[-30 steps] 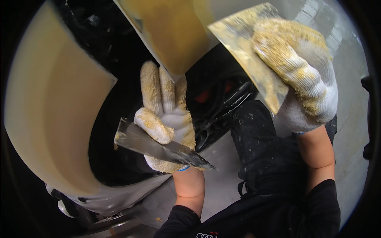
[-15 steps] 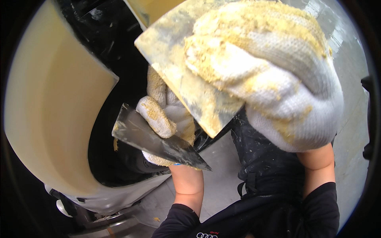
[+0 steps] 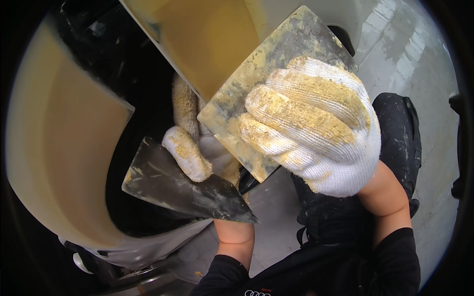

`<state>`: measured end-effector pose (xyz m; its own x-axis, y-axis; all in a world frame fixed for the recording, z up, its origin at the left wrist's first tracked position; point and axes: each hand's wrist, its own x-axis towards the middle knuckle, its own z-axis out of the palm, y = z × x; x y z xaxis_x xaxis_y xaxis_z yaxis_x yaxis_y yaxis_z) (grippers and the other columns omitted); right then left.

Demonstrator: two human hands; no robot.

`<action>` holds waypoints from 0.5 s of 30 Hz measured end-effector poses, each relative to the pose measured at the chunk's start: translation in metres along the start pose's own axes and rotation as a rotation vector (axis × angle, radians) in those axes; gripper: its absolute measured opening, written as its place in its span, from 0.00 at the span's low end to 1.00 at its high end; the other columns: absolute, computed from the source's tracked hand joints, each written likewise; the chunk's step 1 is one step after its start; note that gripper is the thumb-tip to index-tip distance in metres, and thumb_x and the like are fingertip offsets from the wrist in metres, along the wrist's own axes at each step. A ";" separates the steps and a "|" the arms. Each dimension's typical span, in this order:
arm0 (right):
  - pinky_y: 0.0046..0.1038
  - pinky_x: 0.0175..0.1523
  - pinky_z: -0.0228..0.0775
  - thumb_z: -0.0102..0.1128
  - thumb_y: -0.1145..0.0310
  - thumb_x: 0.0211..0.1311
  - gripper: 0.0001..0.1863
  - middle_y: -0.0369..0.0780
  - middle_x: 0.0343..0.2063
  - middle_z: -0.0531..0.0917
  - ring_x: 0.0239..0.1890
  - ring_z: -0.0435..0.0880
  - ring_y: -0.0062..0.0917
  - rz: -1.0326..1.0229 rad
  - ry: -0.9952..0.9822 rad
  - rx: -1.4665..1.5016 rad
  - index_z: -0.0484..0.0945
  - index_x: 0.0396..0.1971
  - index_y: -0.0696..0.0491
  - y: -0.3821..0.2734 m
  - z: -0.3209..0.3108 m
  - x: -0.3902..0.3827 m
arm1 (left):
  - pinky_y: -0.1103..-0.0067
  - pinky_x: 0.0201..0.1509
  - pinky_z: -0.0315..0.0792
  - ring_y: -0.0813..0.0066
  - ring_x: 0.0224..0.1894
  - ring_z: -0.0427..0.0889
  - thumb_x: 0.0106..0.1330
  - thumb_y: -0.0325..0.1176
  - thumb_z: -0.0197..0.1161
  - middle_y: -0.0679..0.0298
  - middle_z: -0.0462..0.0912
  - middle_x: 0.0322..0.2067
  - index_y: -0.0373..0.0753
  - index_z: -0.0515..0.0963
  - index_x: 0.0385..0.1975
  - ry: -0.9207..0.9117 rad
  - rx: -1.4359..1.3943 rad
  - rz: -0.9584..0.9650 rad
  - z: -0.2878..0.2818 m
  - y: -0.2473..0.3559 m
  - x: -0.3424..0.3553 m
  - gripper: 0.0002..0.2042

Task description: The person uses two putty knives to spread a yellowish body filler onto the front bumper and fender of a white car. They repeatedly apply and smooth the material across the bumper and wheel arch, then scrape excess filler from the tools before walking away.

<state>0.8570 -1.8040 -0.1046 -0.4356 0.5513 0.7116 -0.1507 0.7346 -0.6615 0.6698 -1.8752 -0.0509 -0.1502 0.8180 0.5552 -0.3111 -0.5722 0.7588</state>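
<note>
Yellow-stained knit gloves on both hands — the right hand point(image 3: 316, 133) grips a square metal scraper point(image 3: 266, 93), raised near the yellow panel point(image 3: 207, 44); the left hand point(image 3: 197, 148) clamps a dark putty knife point(image 3: 182, 185) just below

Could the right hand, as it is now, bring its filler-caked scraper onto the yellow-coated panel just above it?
Probably yes: the right hand holds the scraper overlapping the panel, nothing between.

Right-hand filler plate point(image 3: 276, 93) is hiding most of the left hand point(image 3: 197, 148); only thumb and fingertips are showing. Cream body panel point(image 3: 59, 163) is running off frame left.
</note>
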 end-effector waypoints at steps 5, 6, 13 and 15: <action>0.43 0.77 0.64 0.61 0.71 0.70 0.23 0.39 0.64 0.84 0.70 0.78 0.40 -0.091 -0.007 -0.129 0.85 0.63 0.47 0.013 -0.007 -0.001 | 0.52 0.78 0.35 0.45 0.76 0.44 0.78 0.40 0.58 0.48 0.48 0.75 0.40 0.76 0.24 0.002 0.023 0.006 0.002 0.001 0.001 0.17; 0.44 0.77 0.64 0.60 0.71 0.70 0.22 0.39 0.63 0.85 0.70 0.78 0.41 -0.126 -0.012 -0.183 0.85 0.62 0.48 0.017 -0.011 -0.003 | 0.51 0.79 0.35 0.44 0.77 0.44 0.78 0.40 0.58 0.47 0.48 0.76 0.40 0.76 0.23 0.006 0.031 0.012 0.002 0.001 0.001 0.18; 0.35 0.66 0.80 0.59 0.82 0.73 0.14 0.47 0.51 0.89 0.54 0.89 0.33 0.096 0.823 0.064 0.84 0.55 0.62 0.017 -0.046 0.006 | 0.48 0.87 0.33 0.39 0.84 0.43 0.79 0.43 0.59 0.43 0.48 0.82 0.41 0.75 0.19 0.018 -0.025 -0.003 0.004 0.003 0.005 0.22; 0.34 0.64 0.82 0.60 0.86 0.71 0.15 0.48 0.49 0.90 0.52 0.90 0.33 -0.027 0.712 -0.051 0.83 0.55 0.64 0.016 -0.061 0.025 | 0.50 0.87 0.33 0.38 0.84 0.44 0.80 0.45 0.58 0.41 0.49 0.81 0.41 0.73 0.18 0.067 -0.043 -0.008 0.005 0.006 0.000 0.23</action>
<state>0.8980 -1.7540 -0.0833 0.2554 0.6446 0.7206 -0.1043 0.7594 -0.6423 0.6725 -1.8789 -0.0441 -0.2095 0.8256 0.5240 -0.3521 -0.5636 0.7472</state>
